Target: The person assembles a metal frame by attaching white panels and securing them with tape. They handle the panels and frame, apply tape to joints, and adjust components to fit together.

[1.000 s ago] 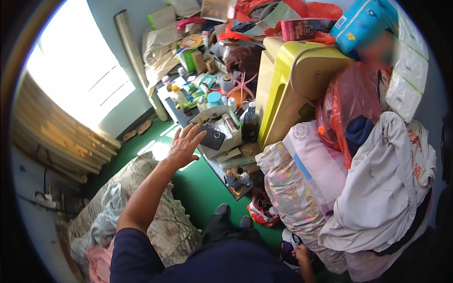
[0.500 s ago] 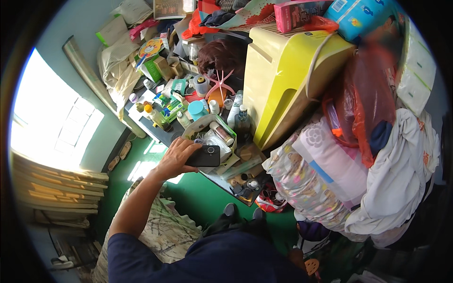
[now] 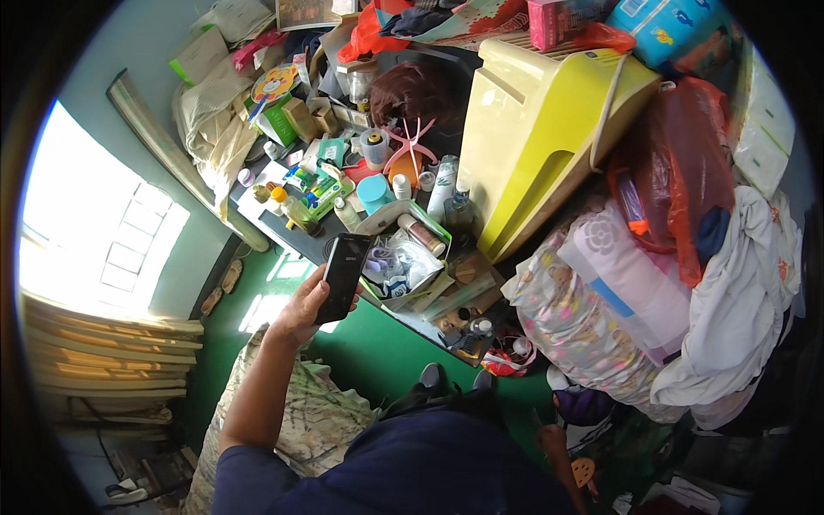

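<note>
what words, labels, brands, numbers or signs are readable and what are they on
I won't copy wording, brands or numbers; print shows here:
Black smartphone, left hand: small pale letters.
Pink box: blurred.
Blue plastic package: white label, too small to read.
White garment: orange print, lost in folds.
Green-and-white carton: too small to read.

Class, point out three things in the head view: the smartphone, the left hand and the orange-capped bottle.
Smartphone (image 3: 347, 273): head view, on the middle of its dark screen.
Left hand (image 3: 299, 313): head view, on the middle of the hand.
Orange-capped bottle (image 3: 298, 213): head view, on its body.
</note>
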{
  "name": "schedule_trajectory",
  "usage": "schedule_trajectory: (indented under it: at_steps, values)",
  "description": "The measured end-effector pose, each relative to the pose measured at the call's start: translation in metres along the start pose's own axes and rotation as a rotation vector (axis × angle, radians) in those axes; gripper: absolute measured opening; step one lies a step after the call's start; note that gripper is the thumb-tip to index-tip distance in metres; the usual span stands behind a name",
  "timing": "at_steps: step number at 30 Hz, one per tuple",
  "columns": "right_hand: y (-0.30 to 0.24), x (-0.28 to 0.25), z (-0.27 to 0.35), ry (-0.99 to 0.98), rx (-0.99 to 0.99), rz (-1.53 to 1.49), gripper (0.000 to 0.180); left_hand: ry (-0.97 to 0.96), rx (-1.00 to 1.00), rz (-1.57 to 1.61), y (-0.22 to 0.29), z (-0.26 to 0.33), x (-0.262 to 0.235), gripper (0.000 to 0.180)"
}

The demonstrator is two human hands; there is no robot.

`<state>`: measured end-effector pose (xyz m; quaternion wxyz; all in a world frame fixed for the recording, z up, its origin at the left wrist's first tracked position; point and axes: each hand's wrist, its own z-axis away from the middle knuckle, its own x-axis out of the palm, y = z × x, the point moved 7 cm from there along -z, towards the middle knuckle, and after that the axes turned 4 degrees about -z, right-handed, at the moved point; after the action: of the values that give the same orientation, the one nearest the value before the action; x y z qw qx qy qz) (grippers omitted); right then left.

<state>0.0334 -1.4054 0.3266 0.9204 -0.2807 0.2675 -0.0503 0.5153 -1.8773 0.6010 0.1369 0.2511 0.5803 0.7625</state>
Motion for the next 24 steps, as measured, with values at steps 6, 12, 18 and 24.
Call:
schedule_trajectory:
  at_steps: [6,12,18,24]
  values:
    - [0.010,0.008,0.013,0.047,-0.002,-0.050,0.017,0.023,-0.003,0.007,-0.002,0.005,-0.009,0.079]
    - [0.014,0.010,0.013,-0.050,0.011,0.189,0.011,0.030,0.086,-0.349,0.005,-0.002,-0.011,0.071]
    - [0.043,0.013,0.020,0.005,0.098,0.100,0.011,-0.002,0.206,-0.859,0.021,-0.013,0.018,0.068]
    - [0.072,0.024,0.031,-0.002,0.144,-0.054,0.010,-0.139,0.071,-0.441,0.003,-0.015,0.030,0.081]
